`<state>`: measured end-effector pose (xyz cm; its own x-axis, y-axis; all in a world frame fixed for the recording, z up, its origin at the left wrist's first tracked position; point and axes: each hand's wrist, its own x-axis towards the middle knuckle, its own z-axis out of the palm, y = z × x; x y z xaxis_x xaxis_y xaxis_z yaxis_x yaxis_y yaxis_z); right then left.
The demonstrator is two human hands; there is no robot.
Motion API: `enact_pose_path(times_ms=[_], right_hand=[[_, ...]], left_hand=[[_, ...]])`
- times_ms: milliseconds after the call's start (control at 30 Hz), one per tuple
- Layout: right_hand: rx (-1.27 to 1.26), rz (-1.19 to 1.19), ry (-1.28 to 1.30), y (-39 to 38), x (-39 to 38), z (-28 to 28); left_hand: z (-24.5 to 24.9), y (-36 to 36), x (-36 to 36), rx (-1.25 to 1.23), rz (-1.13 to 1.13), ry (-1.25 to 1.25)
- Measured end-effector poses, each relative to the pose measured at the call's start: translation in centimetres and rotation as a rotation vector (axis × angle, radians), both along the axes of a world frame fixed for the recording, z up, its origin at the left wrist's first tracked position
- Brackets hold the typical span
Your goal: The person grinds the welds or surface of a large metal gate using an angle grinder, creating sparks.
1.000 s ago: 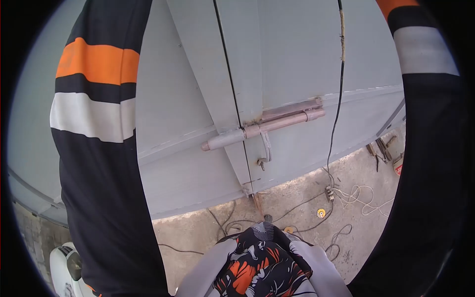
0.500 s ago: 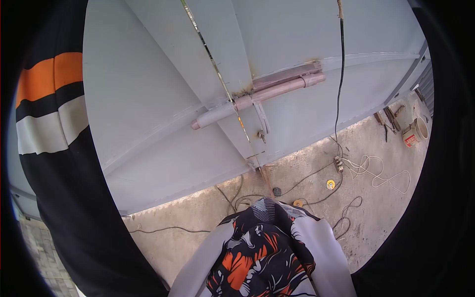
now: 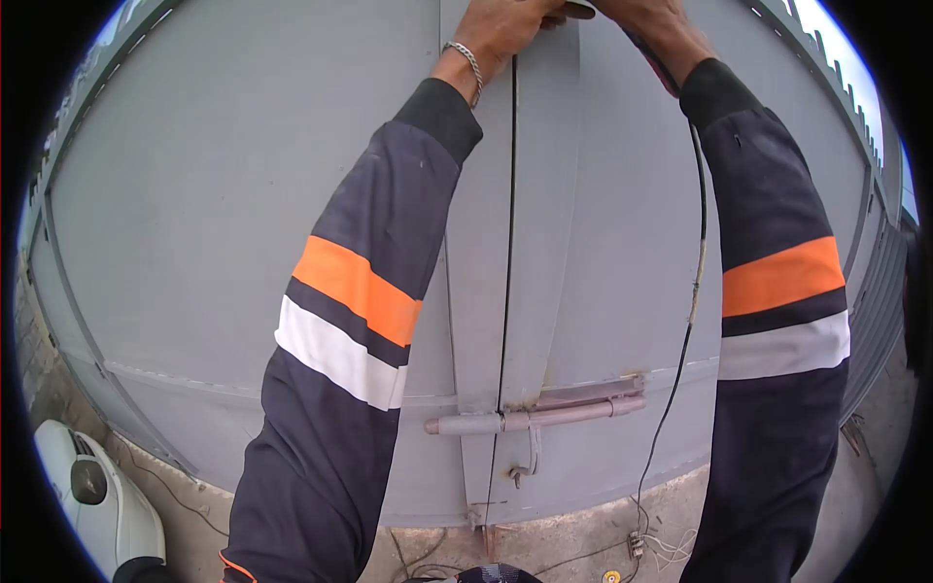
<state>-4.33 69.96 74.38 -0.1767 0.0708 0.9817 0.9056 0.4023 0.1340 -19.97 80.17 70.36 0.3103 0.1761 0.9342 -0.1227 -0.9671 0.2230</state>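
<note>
My left hand (image 3: 501, 31), a chain bracelet at its wrist, is raised at the top edge with its fingers curled. To its right my right hand (image 3: 653, 27) is closed around what looks like an angle grinder (image 3: 664, 76). The grinder's dark, reddish rear end shows below that wrist, and its rounded metal edge lies between the hands; the rest is cut off by the frame. A black cord (image 3: 702, 185) hangs down from it. Both hands are in front of a grey metal gate (image 3: 292, 155), near the vertical seam between its leaves.
A pinkish sliding bolt (image 3: 573, 413) crosses the seam lower down. On the concrete floor are cables, a cord connector (image 3: 637, 544) and a yellow disc (image 3: 611, 576). The front of a white car (image 3: 126, 515) stands at the lower left.
My view has tilted up from the floor and bolt to the higher part of the gate. Both arms are now stretched upward in front of me, and my hands have come into view.
</note>
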Motion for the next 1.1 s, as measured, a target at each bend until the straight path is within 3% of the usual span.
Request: enact_pose_path(times_ms=[67, 133, 433, 1100], right_hand=[[0.037, -0.008, -0.006, 1.1, 0.3, 0.8], [0.044, -0.033, 0.000, 3.3, 1.6, 1.2], [0.052, 0.066, -0.063, 2.6, 1.4, 2.0], [0.050, -0.103, -0.125, 2.3, -0.2, 2.9]], left_hand=[[-1.1, -1.2, 0.6, 0.056, 0.018, -0.130], [-1.0, -2.1, 0.2, -0.019, 0.077, -0.024], [-1.2, -3.0, 0.2, -0.052, -0.007, -0.057], [-1.4, -2.3, -0.6, -0.066, -0.047, -0.122]])
